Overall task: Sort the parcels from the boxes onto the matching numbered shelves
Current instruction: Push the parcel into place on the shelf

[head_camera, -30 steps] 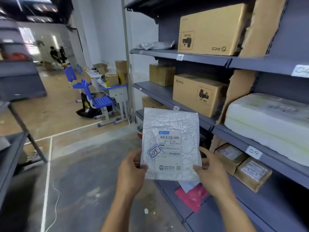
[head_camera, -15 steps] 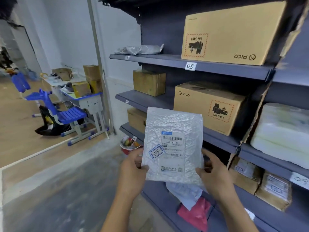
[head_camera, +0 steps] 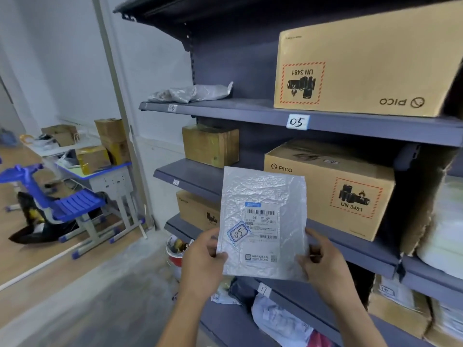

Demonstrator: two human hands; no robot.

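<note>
A flat silver bubble-mailer parcel (head_camera: 263, 221) with a printed label and a blue handwritten "05" sticker is held upright in front of the grey shelving. My left hand (head_camera: 203, 259) pinches its lower left edge and my right hand (head_camera: 323, 261) holds its lower right edge. Above it, a white "05" tag (head_camera: 297, 121) is fixed to the front lip of the upper shelf (head_camera: 225, 111). A large PICO carton (head_camera: 365, 63) stands on that shelf right of the tag, and a crumpled grey bag (head_camera: 190, 92) lies at its left end.
A second PICO carton (head_camera: 328, 186) and a small taped brown box (head_camera: 210, 144) sit on the middle shelf. Soft parcels (head_camera: 280, 319) lie on the bottom shelf. A blue chair (head_camera: 62, 204) and a desk with boxes (head_camera: 100, 169) stand to the left on open floor.
The view has swung right and closer to the shelving, so the 05 tag now sits above the parcel. Both hands keep the same hold on the parcel.
</note>
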